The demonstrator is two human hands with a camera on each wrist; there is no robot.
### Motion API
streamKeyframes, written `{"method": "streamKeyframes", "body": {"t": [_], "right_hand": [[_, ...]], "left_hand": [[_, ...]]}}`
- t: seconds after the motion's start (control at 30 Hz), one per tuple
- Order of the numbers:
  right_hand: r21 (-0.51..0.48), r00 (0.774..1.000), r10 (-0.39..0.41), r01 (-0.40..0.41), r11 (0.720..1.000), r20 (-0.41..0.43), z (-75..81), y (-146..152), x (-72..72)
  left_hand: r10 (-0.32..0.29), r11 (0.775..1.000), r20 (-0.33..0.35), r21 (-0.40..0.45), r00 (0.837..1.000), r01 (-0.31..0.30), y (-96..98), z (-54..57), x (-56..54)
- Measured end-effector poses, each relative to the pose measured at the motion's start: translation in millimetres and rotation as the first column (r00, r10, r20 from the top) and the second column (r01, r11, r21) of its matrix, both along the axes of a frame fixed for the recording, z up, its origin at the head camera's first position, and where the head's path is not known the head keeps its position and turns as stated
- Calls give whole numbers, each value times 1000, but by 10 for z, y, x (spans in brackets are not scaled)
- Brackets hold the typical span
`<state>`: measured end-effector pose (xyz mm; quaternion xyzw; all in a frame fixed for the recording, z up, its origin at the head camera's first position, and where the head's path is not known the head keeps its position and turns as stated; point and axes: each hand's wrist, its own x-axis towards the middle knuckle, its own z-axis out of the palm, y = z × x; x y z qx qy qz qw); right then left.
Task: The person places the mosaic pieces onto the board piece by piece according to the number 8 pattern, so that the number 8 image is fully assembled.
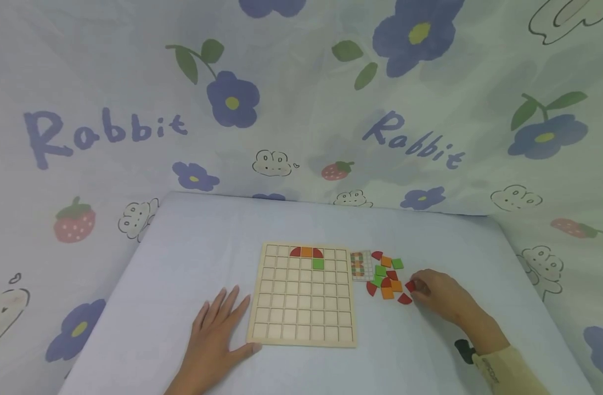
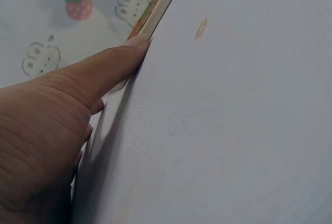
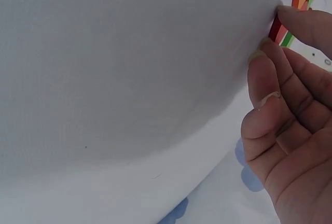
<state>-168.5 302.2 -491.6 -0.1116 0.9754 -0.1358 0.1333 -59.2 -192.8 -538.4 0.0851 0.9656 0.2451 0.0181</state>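
**Red piece (image 1: 410,286) pinched in your right hand (image 1: 439,296), right of centre in the frame**

Your right grip is clamped on the red piece, thumb and fingertips together on it, at the right edge of the loose pieces (image 1: 387,261). These red, orange and green shapes lie right of centre on the white desk (image 1: 158,263). Just left of them, a small pattern card (image 1: 367,272) with a printed grid sits beside the wooden grid board (image 1: 291,302) in mid-frame.

Your left hand (image 1: 209,348), lower left of centre, has its fingers apart and holds nothing; its thumb is at the board's lower-left corner. The board's top row carries a red wedge (image 1: 296,252), an orange square (image 1: 306,252) and a second red wedge (image 1: 318,253), with a green square (image 1: 318,264) below that last one.

The printed cloth (image 1: 291,126) behind reads "Rabbit" twice in blue, upper left and upper right. You have lettering on your right sleeve (image 1: 511,373), too small to read.
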Motion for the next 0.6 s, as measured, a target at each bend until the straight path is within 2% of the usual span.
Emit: {"method": "streamKeyframes", "body": {"t": [0.27, 0.6], "right_hand": [[21, 997, -58, 56, 998, 59, -12, 5, -33], [-33, 997, -78, 79, 996, 24, -51, 47, -15]], "left_hand": [[1, 1000, -30, 5, 1000, -1, -2, -4, 16], [-3, 1000, -41, 9, 999, 3, -8, 5, 18]]}}
